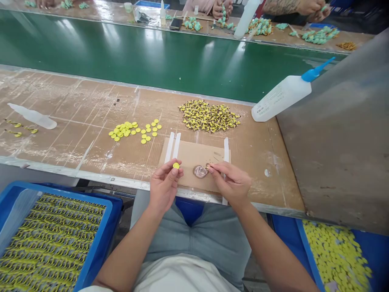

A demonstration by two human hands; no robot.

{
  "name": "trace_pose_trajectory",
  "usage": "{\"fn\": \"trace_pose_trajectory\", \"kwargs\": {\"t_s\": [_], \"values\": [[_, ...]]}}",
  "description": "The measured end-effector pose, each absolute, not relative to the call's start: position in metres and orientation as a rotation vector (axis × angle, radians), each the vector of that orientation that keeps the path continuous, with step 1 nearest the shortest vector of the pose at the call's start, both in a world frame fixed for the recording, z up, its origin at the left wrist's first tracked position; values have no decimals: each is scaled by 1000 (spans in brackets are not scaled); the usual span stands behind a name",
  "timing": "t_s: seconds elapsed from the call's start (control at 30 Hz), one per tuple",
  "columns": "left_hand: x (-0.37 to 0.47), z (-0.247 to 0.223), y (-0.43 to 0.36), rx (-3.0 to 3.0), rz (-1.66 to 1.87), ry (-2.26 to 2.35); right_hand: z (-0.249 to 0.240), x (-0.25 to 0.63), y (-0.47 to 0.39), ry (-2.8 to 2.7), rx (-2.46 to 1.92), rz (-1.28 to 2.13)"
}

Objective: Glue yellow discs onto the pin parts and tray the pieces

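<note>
Between thumb and fingers, my left hand (164, 184) pinches a small yellow disc (176, 165). My right hand (231, 180) is closed on a tiny yellow and dark piece (208, 166), its end over a round glossy glue patch (200, 171). That patch lies on a cardboard sheet (188, 180) held by white tape strips. Beyond the sheet is a heap of small yellow and brown pieces (209, 115). Loose yellow discs (124, 129) lie to the left of it.
A white glue bottle (282, 97) with a blue nozzle leans against a metal panel (340, 142). Blue trays stand low: a left tray (109, 211) of yellow-dark pieces, a right tray (310, 255) of discs. Past the green conveyor belt (136, 56), other people's hands (313, 8) handle turquoise pieces.
</note>
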State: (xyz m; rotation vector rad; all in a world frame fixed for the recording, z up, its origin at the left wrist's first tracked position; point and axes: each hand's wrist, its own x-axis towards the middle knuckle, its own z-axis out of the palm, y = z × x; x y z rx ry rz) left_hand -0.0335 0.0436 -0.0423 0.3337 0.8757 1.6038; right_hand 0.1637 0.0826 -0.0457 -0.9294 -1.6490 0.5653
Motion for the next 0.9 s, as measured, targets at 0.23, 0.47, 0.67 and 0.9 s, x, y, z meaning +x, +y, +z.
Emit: {"fn": "trace_pose_trajectory", "kwargs": {"t_s": [0.23, 0.47, 0.67, 0.9], "values": [[-34, -44, 43, 317, 1591, 872, -45, 163, 81, -1641, -988, 550], [-35, -43, 44, 325, 1611, 848, -42, 168, 79, -1627, -925, 398], [-35, -42, 43, 305, 1620, 881, -40, 169, 81, -1740, -858, 365], [-35, -40, 43, 289, 1612, 889, -42, 169, 81, -1760, -879, 396]]}}
